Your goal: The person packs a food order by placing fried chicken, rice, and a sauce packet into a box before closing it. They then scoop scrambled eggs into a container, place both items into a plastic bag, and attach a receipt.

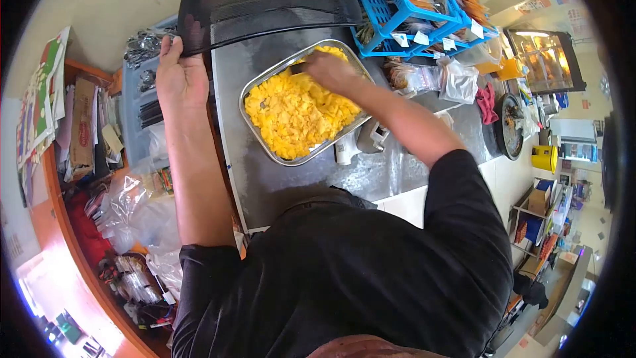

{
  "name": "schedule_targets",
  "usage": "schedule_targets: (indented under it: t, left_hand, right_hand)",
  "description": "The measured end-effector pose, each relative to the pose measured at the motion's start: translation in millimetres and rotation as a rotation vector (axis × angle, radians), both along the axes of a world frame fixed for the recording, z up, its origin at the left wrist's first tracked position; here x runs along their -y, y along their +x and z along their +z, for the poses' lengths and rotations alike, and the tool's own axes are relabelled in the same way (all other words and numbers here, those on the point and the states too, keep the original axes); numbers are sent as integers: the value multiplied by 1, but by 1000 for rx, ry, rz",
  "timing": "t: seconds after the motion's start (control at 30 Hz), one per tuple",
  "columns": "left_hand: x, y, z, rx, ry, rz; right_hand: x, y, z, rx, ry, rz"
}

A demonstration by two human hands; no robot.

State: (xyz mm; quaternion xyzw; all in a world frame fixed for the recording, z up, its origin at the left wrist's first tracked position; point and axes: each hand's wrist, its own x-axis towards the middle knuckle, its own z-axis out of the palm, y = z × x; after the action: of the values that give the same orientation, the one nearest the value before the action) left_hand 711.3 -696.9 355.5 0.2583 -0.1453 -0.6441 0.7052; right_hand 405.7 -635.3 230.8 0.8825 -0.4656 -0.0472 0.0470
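Black shirt (pixel 358 272) cloth fills the foreground below me. Past it, on the metal surface (pixel 265 189), I have a metal tray (pixel 291 161) of yellow food pieces (pixel 291 116). My right hand (pixel 331 73) is curled over them around a dark utensil (pixel 299 67), mostly hidden. My left hand (pixel 181 76) grips the rim of a raised black mesh cover (pixel 265 0). Blue baskets (pixel 414 10) stand just beyond the tray.

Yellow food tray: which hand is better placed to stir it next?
Right, probably: the right hand is over the yellow food with a dark utensil; the left hand is at the edge of the black cover.
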Motion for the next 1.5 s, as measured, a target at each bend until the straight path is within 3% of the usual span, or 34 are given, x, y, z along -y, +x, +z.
schedule_targets:
  t: [0.07, 0.13, 0.23, 0.27, 0.33, 0.43, 0.47, 0.53, 0.63, 0.73, 0.8, 0.87, 0.93, 1.03, 1.07, 1.2, 1.27, 1.3, 1.4, 1.5]
  left_hand:
    - [-3, -9, 7, 11, 29, 25]
    - [-14, -17, 27, 34, 77, 68]
    - [-5, -4, 5, 24, 16, 21]
    - [-3, 0, 0, 16, 4, 12]
    - [4, 7, -11, -11, -7, 4]
    - [1, 1, -9, -27, 1, 3]
    - [2, -1, -4, -27, 1, 10]
    - [2, 0, -4, -22, -3, -6]
    - [2, 2, -3, 22, -9, 4]
    - [0, 2, -5, 53, -9, 14]
    - [2, -2, -5, 40, -10, -1]
    - [-2, -7, 11, 11, -5, -12]
    - [-14, -14, 23, 41, 65, 62]
    - [-11, -11, 20, 39, 65, 70]
    - [-9, -8, 15, 35, 62, 65]
    - [-9, -10, 16, 33, 59, 66]
    - [-4, -14, 20, 10, 35, 62]
    - [-7, -14, 19, 11, 42, 47]
    - [5, 0, -1, 23, -8, 18]
    - [3, -1, -2, 59, -21, -18]
  right_hand:
    - [-8, 47, -37, -1, 126, -167]
    - [-43, 61, -48, -106, 82, 47]
    - [-40, 38, -33, -66, 179, 37]
    - [-35, 32, -11, -124, 72, 60]
    - [-20, 37, 31, 9, 68, -18]
    - [-17, 74, -10, 83, 1, -225]
    - [-29, 77, -23, 120, -44, -104]
    - [-48, 66, -56, -18, 96, 53]
    - [-44, 52, -30, 3, 248, -169]
    - [-30, 70, -4, 267, 55, -96]
    - [-31, 112, -22, 271, 86, -124]
    - [-53, 134, -42, 189, 130, 52]
    - [-62, 124, -42, 128, 173, 7]
    - [-50, 84, 7, 64, 126, 52]
    - [-43, 71, 22, 27, 70, -79]
    - [7, 7, -57, 64, -71, -223]
    - [-24, 9, -68, -42, 59, -175]
    - [-38, -1, -68, -34, 123, -49]
    - [-39, -8, -12, -2, 70, -266]
    - [-1, -13, -5, -16, -32, -422]
